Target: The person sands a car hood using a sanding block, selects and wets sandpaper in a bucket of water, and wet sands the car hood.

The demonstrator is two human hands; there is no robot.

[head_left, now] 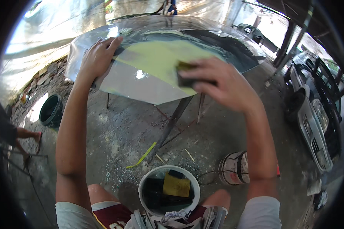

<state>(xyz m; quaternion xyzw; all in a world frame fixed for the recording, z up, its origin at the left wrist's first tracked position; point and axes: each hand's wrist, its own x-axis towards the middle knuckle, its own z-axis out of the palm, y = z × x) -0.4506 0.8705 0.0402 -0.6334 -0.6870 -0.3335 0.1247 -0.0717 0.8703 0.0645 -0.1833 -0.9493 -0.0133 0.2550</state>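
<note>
A large car body panel (114, 78), likely a hood, lies before me on a metal stand. Its wet-looking surface carries a pale yellow patch (151, 53) with grey and dark areas around it. My left hand (99, 56) rests on the panel's left part, fingers stretched out, holding nothing. My right hand (219, 80) is blurred by motion over the yellow patch. It grips a dark sanding block (185, 81) with a yellowish-brown face at its top, apparently sandpaper. The block's underside is hidden.
Between my knees stands a white bucket (141, 191) holding dark liquid, a yellow-brown sandpaper sheet (176, 184) and a dark block. A dark green bucket (51, 110) stands left. Right are a container (235, 168) and a silver vehicle (313, 129). Another person's leg (28, 134) shows far left.
</note>
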